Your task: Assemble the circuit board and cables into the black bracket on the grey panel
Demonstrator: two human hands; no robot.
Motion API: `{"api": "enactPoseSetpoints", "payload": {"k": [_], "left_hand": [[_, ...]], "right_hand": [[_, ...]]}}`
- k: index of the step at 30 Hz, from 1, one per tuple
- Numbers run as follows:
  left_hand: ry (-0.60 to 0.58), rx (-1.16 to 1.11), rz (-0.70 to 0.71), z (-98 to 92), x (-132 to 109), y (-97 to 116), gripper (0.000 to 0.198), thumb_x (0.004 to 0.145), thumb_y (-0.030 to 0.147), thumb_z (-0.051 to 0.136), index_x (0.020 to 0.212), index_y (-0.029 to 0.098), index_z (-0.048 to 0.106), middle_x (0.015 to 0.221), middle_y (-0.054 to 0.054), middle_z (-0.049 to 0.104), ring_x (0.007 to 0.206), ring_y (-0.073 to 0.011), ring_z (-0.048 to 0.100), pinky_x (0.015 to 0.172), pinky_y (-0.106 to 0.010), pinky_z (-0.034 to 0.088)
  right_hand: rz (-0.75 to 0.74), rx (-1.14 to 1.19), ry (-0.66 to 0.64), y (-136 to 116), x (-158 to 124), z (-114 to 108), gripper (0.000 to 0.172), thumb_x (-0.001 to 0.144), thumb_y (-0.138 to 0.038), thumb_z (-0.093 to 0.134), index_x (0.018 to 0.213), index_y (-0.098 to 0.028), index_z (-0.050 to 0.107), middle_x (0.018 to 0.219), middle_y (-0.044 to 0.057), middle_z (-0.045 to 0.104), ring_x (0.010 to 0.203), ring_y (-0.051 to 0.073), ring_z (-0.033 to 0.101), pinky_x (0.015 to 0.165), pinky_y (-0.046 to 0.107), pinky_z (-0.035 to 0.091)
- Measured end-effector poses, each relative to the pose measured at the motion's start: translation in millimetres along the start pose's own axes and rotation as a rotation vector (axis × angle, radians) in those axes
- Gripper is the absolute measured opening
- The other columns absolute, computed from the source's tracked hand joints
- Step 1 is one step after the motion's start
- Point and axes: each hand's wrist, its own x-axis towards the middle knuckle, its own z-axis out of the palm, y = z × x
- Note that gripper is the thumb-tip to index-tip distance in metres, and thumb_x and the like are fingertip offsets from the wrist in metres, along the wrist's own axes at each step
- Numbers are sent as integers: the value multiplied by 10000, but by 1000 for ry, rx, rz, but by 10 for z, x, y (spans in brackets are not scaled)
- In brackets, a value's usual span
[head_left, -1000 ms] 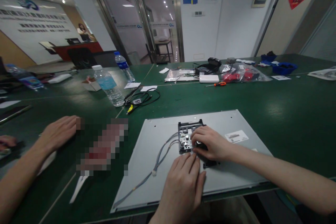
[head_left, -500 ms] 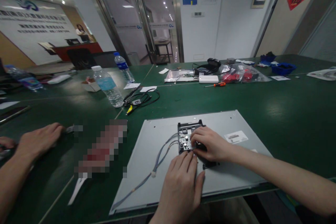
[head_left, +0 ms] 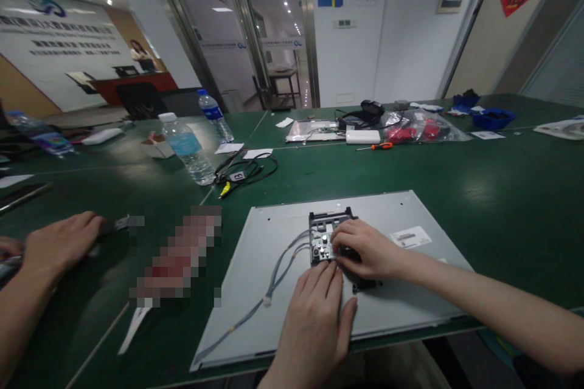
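A flat, pale grey metal panel (head_left: 255, 255) lies on the dark green counter (head_left: 515, 194). On the panel's middle sits a black plastic frame (head_left: 331, 216) bearing a small circuit board with silver components (head_left: 323, 246). The frame lies directly under the right hand (head_left: 365, 249), whose bent fingers and thumb cover the panel-right part of it; whether that grip is clenched on anything I cannot tell. The left hand (head_left: 314, 310) rests over the panel's near edge, its grip released: fingers straight, thumb apart, fingertips at the frame's near edge. Thin grey cables (head_left: 275, 275) run from the frame towards the panel's near left corner. Beyond the panel lies an orange-handled screwdriver (head_left: 382, 146); left of it, another person's hand (head_left: 64, 243).
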Motion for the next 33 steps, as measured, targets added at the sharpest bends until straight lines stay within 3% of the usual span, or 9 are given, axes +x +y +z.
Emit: {"api": "enactPoseSetpoints", "payload": {"k": [13, 23, 33], "left_hand": [[-27, -23, -17, 2, -4, -3, 342, 892, 243, 532, 1199, 110, 599, 1222, -149, 620, 1147, -312, 544, 985, -517, 455], [16, -44, -16, 11, -18, 11, 287, 899, 242, 521, 1133, 130, 643, 1145, -132, 656, 1080, -301, 580, 981, -525, 452], [23, 0, 7, 27, -24, -9, 321, 906, 258, 520, 1163, 106, 635, 1215, -160, 637, 1137, -317, 567, 969, -518, 468]], "right_hand": [[-22, -22, -6, 24, -4, 19, 102, 858, -156, 592, 952, -193, 591, 983, 69, 653, 985, 220, 570, 880, 384, 446], [-33, -24, 1, 26, -3, -2, 94, 865, -189, 615, 958, -200, 604, 986, 68, 663, 990, 223, 574, 885, 389, 443], [-46, -28, 0, 26, -7, 0, 89, 869, -174, 601, 955, -197, 597, 985, 69, 667, 989, 217, 581, 885, 384, 445]]}}
